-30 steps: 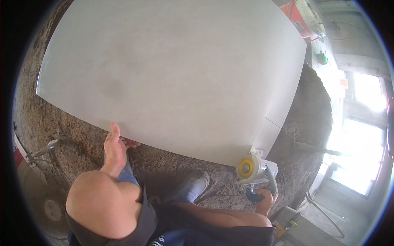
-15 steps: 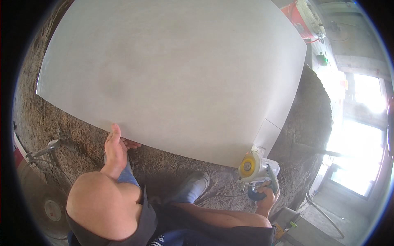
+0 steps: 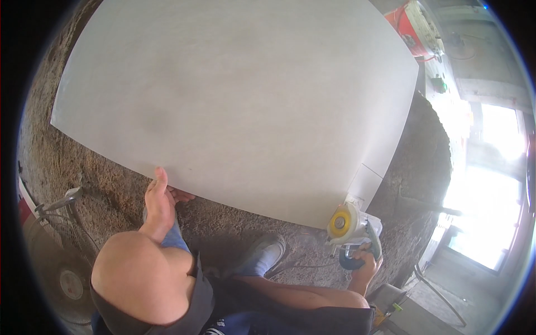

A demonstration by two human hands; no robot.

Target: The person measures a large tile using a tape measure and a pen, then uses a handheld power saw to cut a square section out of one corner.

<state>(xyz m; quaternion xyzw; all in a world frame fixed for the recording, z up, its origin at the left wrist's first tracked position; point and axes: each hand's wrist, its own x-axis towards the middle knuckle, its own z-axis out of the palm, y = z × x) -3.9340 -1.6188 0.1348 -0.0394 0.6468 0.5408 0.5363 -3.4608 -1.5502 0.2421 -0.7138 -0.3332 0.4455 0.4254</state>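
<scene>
A large pale grey tile (image 3: 240,111) spreads across the view. At its near edge, left of the middle, is my left hand (image 3: 160,204), thumb laid over the top and fingers curled beneath the rim. My right hand (image 3: 365,263) grips the handle of a handheld tile saw (image 3: 353,226) with a white body and a round yellow part. The front of the saw rests over the tile's near right corner. Thin lines mark off a narrow rectangle (image 3: 365,184) in the tile just ahead of it. The saw's blade is hidden.
Rough brown ground (image 3: 100,173) lies under and around the tile. My shoe (image 3: 265,254) is close to the near edge, with a cable behind it. A floor fan (image 3: 70,282) stands at lower left. A red and white bucket (image 3: 413,30) is at far right, and bright windows (image 3: 486,212) are beyond.
The saw and my right hand have shifted very slightly to the right. My left hand stays at the same spot on the tile's edge.
</scene>
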